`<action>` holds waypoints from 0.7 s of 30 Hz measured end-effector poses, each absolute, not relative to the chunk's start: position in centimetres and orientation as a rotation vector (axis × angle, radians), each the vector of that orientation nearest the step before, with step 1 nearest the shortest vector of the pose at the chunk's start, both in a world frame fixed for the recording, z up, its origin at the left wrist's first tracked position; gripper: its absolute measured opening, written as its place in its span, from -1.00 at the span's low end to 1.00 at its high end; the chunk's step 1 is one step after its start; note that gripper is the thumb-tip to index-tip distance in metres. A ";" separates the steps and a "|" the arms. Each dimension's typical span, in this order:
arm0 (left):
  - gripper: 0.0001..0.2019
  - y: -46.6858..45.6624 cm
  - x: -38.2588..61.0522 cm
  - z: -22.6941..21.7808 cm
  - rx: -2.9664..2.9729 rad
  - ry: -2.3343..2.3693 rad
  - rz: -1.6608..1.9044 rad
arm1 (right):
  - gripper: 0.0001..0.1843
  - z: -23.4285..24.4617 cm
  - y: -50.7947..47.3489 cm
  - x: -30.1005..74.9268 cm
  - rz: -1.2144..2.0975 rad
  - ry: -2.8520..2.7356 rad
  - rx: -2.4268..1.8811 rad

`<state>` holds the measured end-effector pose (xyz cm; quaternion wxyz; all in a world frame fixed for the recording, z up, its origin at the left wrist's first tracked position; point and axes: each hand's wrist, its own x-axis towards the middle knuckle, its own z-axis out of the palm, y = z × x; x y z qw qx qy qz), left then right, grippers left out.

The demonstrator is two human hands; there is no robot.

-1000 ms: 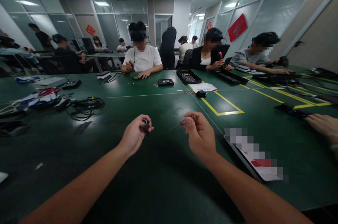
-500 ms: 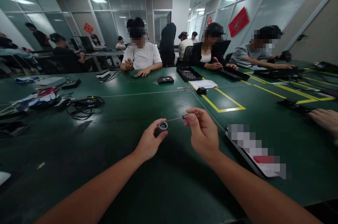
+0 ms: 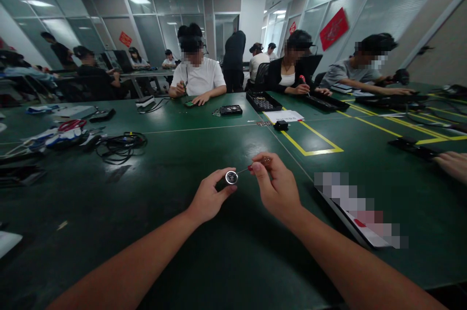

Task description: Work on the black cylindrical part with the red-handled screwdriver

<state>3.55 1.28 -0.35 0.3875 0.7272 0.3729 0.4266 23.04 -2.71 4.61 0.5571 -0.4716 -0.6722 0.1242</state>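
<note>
Left hand pinches small metal ring face-up above the green tabletop, so right hand, gripping the thin screwdriver, gets its tip in.

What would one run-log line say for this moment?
left hand: pinches small round part | right hand: holds small screwdriver, tip at part | surface: green table

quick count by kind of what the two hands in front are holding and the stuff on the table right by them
small round metal-rimmed part, pinched in the left hand: 1
red-handled screwdriver, gripped in the right hand: 1
flat tray with papers on the green table, beside the right hand: 1
total: 3
</note>
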 end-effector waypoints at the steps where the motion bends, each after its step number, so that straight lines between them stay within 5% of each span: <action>1: -0.58 1.3 3.5 -0.3 1.872 0.947 1.084 | -0.84 4.8 -2.7 23.0 0.287 -1.596 -1.116; 15: -0.60 1.2 3.6 -0.2 1.889 1.052 1.144 | -0.79 5.0 -3.1 23.3 0.491 -1.696 -1.079; 21: -0.63 0.9 3.7 0.0 1.926 1.057 1.166 | -0.55 4.6 -3.0 23.0 0.530 -1.676 -1.077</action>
